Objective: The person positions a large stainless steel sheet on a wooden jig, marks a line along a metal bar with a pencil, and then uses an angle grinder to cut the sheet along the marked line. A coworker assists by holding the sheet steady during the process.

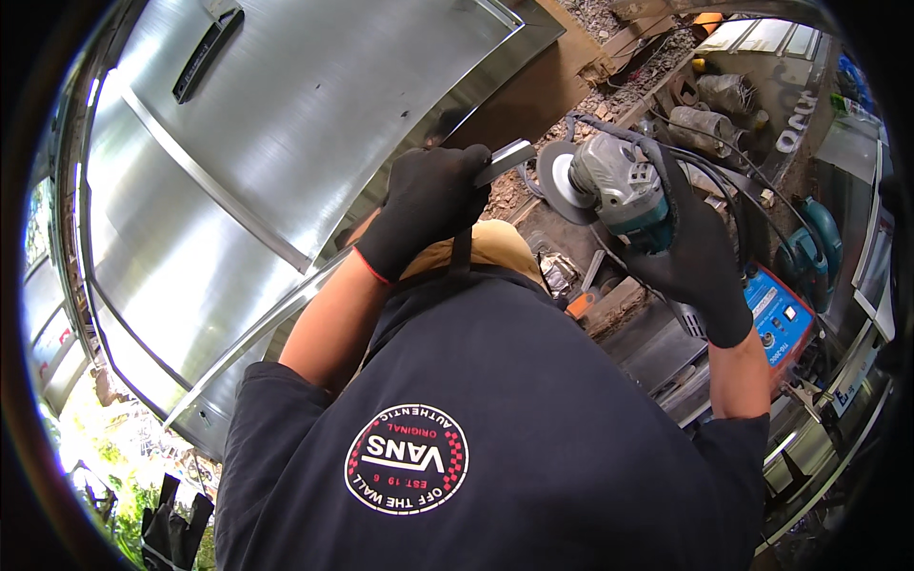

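My left hand [424, 205], in a black glove, is closed around a short grey metal profile [506, 162] whose end sticks out to the right. My right hand [700, 262], also gloved in black, grips a teal and grey angle grinder [624, 190]. Its round pale disc [564, 181] faces left, close to the free end of the profile. Whether disc and profile touch, I cannot tell. The grinder's switch is hidden under my right hand.
A large shiny steel panel [248, 143] with a black handle [208, 57] fills the left. To the right are a blue and red machine box [776, 314], a teal tool [821, 243], dark cables [728, 181] and dented metal cylinders [703, 128]. Gravel [647, 76] shows at the back.
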`<state>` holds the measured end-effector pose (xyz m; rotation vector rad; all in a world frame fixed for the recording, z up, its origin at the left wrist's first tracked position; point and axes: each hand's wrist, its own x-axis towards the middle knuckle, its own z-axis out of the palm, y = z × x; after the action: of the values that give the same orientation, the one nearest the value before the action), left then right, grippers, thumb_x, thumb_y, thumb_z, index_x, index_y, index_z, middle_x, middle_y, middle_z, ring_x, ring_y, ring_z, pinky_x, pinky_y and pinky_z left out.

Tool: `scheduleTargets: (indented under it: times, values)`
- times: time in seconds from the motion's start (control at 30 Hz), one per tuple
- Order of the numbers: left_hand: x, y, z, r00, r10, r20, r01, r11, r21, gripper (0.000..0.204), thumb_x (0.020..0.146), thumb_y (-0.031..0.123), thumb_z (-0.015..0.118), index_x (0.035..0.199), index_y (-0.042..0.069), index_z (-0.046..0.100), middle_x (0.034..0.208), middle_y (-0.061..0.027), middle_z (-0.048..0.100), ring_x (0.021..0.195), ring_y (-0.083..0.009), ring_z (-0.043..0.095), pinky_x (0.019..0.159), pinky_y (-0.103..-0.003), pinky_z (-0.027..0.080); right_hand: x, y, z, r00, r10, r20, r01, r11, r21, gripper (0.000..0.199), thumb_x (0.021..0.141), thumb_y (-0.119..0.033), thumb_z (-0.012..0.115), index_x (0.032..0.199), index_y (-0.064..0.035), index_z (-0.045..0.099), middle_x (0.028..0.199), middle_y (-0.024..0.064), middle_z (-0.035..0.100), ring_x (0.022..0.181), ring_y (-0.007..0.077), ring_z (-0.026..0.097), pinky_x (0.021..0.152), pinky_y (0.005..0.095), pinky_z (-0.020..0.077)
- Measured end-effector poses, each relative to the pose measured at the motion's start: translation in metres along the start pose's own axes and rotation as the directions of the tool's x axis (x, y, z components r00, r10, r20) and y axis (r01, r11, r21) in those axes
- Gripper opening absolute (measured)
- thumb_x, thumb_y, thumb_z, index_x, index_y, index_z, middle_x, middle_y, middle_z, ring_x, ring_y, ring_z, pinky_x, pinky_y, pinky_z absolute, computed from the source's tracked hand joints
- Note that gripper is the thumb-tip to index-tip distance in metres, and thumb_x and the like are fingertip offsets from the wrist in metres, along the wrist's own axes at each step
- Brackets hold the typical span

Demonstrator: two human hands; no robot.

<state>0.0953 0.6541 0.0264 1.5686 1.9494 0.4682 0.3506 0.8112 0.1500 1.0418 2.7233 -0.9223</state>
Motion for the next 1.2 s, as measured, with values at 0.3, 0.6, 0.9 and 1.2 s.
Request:
scheduleTargets:
  times: [0.3, 0.6, 0.9, 1.2]
  values:
    - [-0.001, 0.002, 0.006, 0.999, -0.011, -0.035, 0.011, 1.0, 0.001, 0.013, 0.088, 0.027, 0.072, 0.094, 0.017, 0.065, 0.072, -0.0081, 0.067, 0.068, -0.036, 0.067, 0.058, -0.047, 0.049, 0.018, -0.013, -0.008, 0.997, -0.059, 0.058, 0.069, 0.98, -0.188, 0.1, 0.068, -0.017, 0.084, 0.159, -0.012, 0.042, 0.122, 0.0232, 0.071, 0.107, 0.0436, 0.071, 0.092, 0.0467, 0.0581]
    - [0.0, 0.001, 0.003, 0.999, -0.034, 0.002, 0.034, 0.999, -0.015, 0.013, 0.088, 0.026, 0.072, 0.093, 0.016, 0.067, 0.073, -0.0095, 0.067, 0.07, -0.0358, 0.068, 0.06, -0.047, 0.05, 0.012, -0.01, -0.002, 0.998, 0.019, 0.053, -0.014, 0.996, -0.094, 0.101, 0.068, -0.018, 0.086, 0.159, -0.0131, 0.042, 0.124, 0.0218, 0.071, 0.113, 0.0416, 0.07, 0.093, 0.0455, 0.0581]
    - [0.004, 0.006, -0.009, 0.994, -0.064, 0.083, 0.066, 0.998, -0.021, 0.02, 0.086, 0.028, 0.076, 0.097, 0.014, 0.067, 0.082, -0.0114, 0.071, 0.08, -0.0369, 0.07, 0.067, -0.048, 0.053, -0.012, 0.005, 0.012, 0.993, 0.091, 0.077, -0.091, 0.996, -0.003, 0.103, 0.066, -0.015, 0.086, 0.159, -0.0099, 0.041, 0.135, 0.022, 0.067, 0.12, 0.039, 0.069, 0.099, 0.0428, 0.0561]
    - [0.017, -0.002, -0.035, 0.947, -0.096, 0.306, 0.164, 0.966, -0.202, 0.023, 0.091, 0.023, 0.074, 0.106, 0.006, 0.068, 0.091, -0.0173, 0.072, 0.085, -0.0335, 0.07, 0.079, -0.043, 0.053, -0.02, 0.004, 0.022, 0.978, 0.2, -0.064, -0.181, 0.956, 0.232, 0.102, 0.066, -0.015, 0.082, 0.159, -0.0099, 0.04, 0.13, 0.0234, 0.069, 0.115, 0.0401, 0.071, 0.098, 0.0463, 0.057]
